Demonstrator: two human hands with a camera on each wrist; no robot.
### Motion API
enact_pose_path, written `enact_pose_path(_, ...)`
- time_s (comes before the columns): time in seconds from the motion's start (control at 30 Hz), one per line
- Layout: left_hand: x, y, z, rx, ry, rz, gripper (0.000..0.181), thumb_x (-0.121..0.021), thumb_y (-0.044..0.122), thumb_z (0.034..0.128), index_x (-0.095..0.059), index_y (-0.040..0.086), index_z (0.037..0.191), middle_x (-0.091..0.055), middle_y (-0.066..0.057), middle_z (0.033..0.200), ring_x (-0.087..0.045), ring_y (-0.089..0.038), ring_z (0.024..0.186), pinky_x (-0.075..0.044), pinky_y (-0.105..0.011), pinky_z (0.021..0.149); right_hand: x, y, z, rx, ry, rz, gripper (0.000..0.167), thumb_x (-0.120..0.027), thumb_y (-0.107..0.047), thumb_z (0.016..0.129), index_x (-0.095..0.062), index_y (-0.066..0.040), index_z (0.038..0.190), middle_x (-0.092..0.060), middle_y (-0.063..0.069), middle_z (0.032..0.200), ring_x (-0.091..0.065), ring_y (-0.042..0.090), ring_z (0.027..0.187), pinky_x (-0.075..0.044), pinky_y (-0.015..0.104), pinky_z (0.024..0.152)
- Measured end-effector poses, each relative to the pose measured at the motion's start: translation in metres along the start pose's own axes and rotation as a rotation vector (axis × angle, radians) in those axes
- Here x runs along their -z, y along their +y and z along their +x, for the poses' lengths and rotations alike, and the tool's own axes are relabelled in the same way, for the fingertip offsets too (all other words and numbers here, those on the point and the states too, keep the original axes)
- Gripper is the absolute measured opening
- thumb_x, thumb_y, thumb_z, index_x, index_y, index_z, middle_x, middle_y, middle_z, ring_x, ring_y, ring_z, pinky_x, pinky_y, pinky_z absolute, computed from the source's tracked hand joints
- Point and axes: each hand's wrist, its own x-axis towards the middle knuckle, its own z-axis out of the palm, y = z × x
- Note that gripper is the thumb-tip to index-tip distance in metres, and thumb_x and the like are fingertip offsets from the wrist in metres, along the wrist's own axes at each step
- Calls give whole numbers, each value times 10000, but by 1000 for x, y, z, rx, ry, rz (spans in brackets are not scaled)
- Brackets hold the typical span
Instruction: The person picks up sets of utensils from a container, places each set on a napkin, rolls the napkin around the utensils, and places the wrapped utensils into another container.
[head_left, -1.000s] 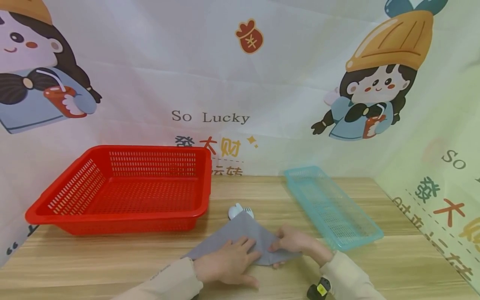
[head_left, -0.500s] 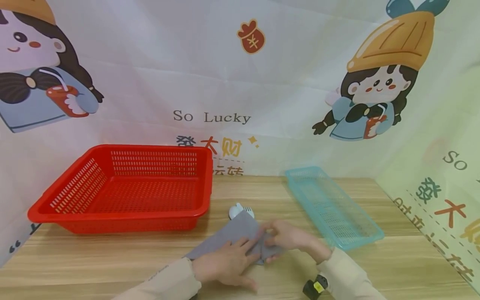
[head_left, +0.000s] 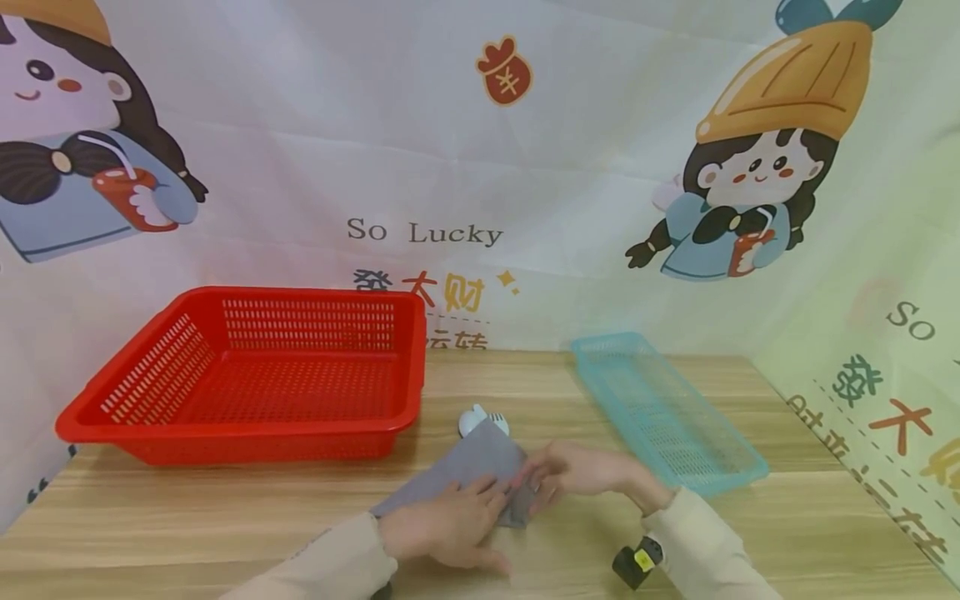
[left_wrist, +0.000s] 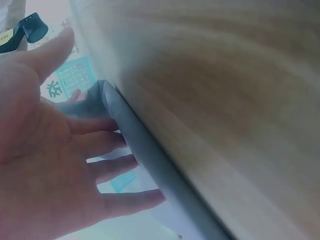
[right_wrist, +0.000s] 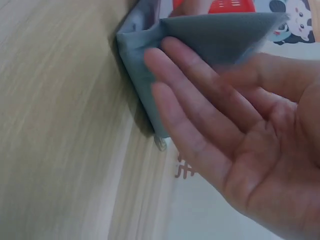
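Note:
A grey cloth point(head_left: 461, 471) lies partly folded on the wooden table, its point towards the back. From under that point stick out a pale spoon's head point(head_left: 470, 419) and a fork's tines point(head_left: 498, 422); their handles are hidden by the cloth. My left hand point(head_left: 450, 523) rests on the cloth with fingers spread, straight in the left wrist view. At the cloth's right side, my right hand point(head_left: 585, 469) touches the turned-over right corner point(right_wrist: 220, 37). Its fingers are extended and slightly bent along the fold in the right wrist view, and its thumb is blurred.
A large red plastic basket point(head_left: 270, 432) stands at the left. At the right lies a long light-blue basket point(head_left: 708, 483), slanting towards the back. Behind the wooden table point(head_left: 225, 517) hangs a printed white curtain point(head_left: 420, 150).
My right hand has brought the cloth's right corner over to the left, towards my left hand. The left hand stays pressed on the cloth in nearly the same place.

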Motion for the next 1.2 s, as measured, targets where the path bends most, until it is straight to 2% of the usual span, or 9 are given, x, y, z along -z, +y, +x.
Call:
enact_pose_path(0.07,1,-1,0,-5,12,-2,742,-483,558,824,-357,41,1342,-321,-69,1413,-247,-245,1310,-337,-495,957,1,0,2,46,14,-83,314,-452,51,748,-596,60,1027,-650,165,831,-577,91,612,-483,216,585)
enact_pose_path(0.17,1,-6,2,-62,55,11,605,-507,424,870,-399,26,1313,-341,-95,1399,-278,-256,1292,-334,-431,982,0,0,5,83,63,-161,247,-497,45,750,-631,51,958,-646,120,729,-497,6,558,-450,173,546)
enact_pose_path(0.33,2,-15,3,-167,156,29,406,-553,233,858,-517,47,1217,-460,-127,1248,-390,-254,1178,-356,-311,962,-4,-4,12,105,106,-227,167,-532,23,777,-649,46,893,-643,78,724,-569,74,583,-483,192,557)
enact_pose_path(0.47,3,-19,2,-173,203,36,335,-607,234,816,-605,96,1121,-481,-103,1061,-407,-234,1018,-380,-298,865,-9,-9,16,154,167,-383,129,-585,-17,765,-670,18,856,-594,26,710,-481,33,610,-423,152,574)
enact_pose_path(0.57,4,-22,0,-166,219,0,332,-641,240,783,-634,123,1094,-441,-58,958,-379,-185,916,-359,-253,786,-12,-11,19,167,233,-503,116,-632,-59,744,-686,-7,833,-535,6,733,-415,33,672,-373,160,611)
enact_pose_path(0.7,2,-29,1,-208,245,-89,332,-659,226,766,-641,93,1070,-440,-36,930,-404,-155,882,-357,-225,748,-17,-12,23,166,300,-571,100,-674,-71,717,-689,-20,802,-550,72,888,-499,158,813,-425,262,740)
enact_pose_path(0.83,2,-38,2,-235,249,-201,322,-656,194,773,-606,12,1033,-496,-55,956,-468,-148,893,-395,-232,783,-20,-13,26,222,317,-639,56,-677,-64,699,-682,-40,750,-573,123,997,-527,247,923,-420,343,830)
enact_pose_path(1.03,13,-47,-2,-197,134,-448,442,-679,213,756,-516,-21,1094,-482,24,832,-462,-60,736,-398,-179,653,-23,-13,31,227,280,-636,82,-684,-58,693,-672,-33,770,-620,44,888,-548,170,850,-429,262,786)
enact_pose_path(1.2,17,-48,-3,-172,79,-711,265,-561,292,866,-591,41,944,-477,72,715,-436,-28,649,-367,-175,574,-26,-14,36,198,267,-558,92,-690,-57,697,-667,-28,781,-625,23,797,-558,134,781,-435,216,738)
